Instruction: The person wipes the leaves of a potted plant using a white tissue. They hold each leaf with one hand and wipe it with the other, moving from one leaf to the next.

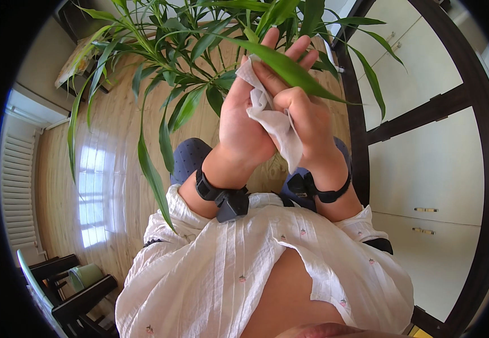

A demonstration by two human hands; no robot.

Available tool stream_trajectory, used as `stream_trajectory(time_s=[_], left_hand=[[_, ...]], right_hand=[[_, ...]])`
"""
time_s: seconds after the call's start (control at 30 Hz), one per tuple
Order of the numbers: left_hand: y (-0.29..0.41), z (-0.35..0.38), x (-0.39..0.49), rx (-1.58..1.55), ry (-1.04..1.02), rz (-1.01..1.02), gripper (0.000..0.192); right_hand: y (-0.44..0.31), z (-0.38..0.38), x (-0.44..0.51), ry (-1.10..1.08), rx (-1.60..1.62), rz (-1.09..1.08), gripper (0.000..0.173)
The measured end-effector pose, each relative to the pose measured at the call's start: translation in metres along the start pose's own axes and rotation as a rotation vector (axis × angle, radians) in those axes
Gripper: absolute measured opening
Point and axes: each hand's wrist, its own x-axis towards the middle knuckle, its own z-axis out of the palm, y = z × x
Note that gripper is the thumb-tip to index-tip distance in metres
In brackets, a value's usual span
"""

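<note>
A long green leaf [284, 69] of a potted-type leafy plant [176, 63] stretches across my hands. My left hand [244, 122] is palm up beneath the leaf, with its fingers stretched out and apart. Over that palm, my right hand [305, 118] is curled on a crumpled white cloth or wipe [272, 114], which hangs down between the two hands and also drapes along the left fingers. The leaf passes over the right hand's fingers, and its tip points right. How firmly the cloth touches the leaf's underside cannot be told.
More long leaves hang at the left and upper right. Pale cabinet doors [426, 169] in dark frames stand at the right. A white radiator [18, 190] is at the far left. Dark wooden furniture [86, 295] and a green bin [84, 276] are at the lower left, on a wood floor [138, 122].
</note>
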Motion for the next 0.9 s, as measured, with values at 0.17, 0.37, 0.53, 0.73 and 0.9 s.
stream_trajectory(time_s=[0.17, 0.37, 0.53, 0.73, 0.9], left_hand=[[0.008, -0.003, 0.003, -0.081, -0.002, -0.024, 0.058], [0.013, -0.011, 0.000, -0.068, -0.071, 0.001, 0.058], [0.009, -0.015, 0.006, -0.271, -0.093, -0.077, 0.055], [0.024, 0.009, 0.011, -0.842, -0.122, -0.047, 0.055], [0.046, -0.001, 0.004, -0.545, -0.036, -0.182, 0.060]], right_hand=[[-0.005, 0.002, -0.009, -0.026, 0.073, -0.072, 0.023], [-0.011, -0.001, -0.029, -0.110, 0.070, -0.099, 0.024], [-0.004, -0.010, -0.038, -0.110, 0.104, -0.187, 0.028], [-0.003, -0.014, -0.056, -0.189, 0.330, -0.195, 0.026], [0.022, -0.021, -0.094, -0.117, 0.435, 0.145, 0.021]])
